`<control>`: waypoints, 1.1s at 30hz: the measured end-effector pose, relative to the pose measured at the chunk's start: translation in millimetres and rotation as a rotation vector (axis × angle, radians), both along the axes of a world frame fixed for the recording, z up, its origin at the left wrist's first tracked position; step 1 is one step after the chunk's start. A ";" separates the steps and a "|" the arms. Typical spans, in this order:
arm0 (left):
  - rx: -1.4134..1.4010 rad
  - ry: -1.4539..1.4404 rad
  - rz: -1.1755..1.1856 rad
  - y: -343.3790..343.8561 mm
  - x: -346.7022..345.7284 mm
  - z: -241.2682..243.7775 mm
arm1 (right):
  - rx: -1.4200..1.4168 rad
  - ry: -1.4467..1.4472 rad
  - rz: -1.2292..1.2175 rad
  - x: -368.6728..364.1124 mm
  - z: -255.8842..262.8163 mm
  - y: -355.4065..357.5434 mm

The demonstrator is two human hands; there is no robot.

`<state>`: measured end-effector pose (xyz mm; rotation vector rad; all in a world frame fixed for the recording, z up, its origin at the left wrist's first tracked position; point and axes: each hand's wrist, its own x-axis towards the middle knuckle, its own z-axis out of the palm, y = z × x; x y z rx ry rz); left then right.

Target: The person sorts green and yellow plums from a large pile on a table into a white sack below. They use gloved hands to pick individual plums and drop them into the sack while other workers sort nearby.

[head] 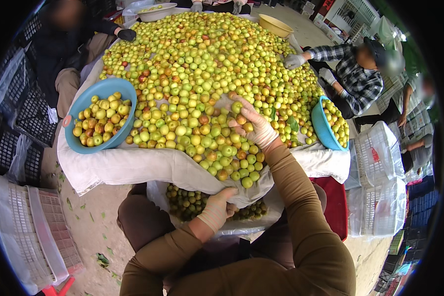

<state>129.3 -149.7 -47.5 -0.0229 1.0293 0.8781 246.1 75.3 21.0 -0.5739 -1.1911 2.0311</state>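
Observation:
Green-and-brown jujube fruits point(207, 74) lie heaped on a cloth-covered table before me. My right hand point(254, 124), in a thin striped-cuff glove, is above the near part of the heap with a few fruits point(237, 107) in its fingers. Lower down, my left hand point(216, 209), gloved alike, pinches the hanging edge of the pale cloth point(133, 166). The cloth dips toward me there, and loose fruits gather in the dip. Beneath that edge, between my knees, a plastic-lined container holds more fruits point(187, 201), partly hidden by the cloth and my left hand.
A blue basin point(122, 138) of fruits stands on the table's left, a blue basket point(318, 124) on its right. A yellow basin point(275, 26) and a white basin point(157, 14) sit at the back. Co-workers' gloved hands point(294, 61) reach the heap. Plastic crates point(22, 225) flank me.

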 end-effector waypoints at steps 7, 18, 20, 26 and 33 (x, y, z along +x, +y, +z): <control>-0.002 -0.011 0.016 1.5 0.3 1.5 | 0.650 -1.086 0.036 -3.6 11.4 -13.1; -0.050 -0.036 0.047 5.5 2.2 4.6 | 0.894 -1.342 -0.166 -53.9 21.5 44.9; -0.054 -0.052 0.056 6.8 2.7 4.5 | 1.006 -1.323 -0.070 -64.1 14.9 47.7; -0.092 -0.034 0.051 7.6 5.9 1.3 | 1.133 -1.643 0.223 -98.8 9.7 51.1; -0.073 -0.025 0.031 6.7 3.8 5.1 | 1.092 -1.495 0.029 -55.5 -3.1 54.9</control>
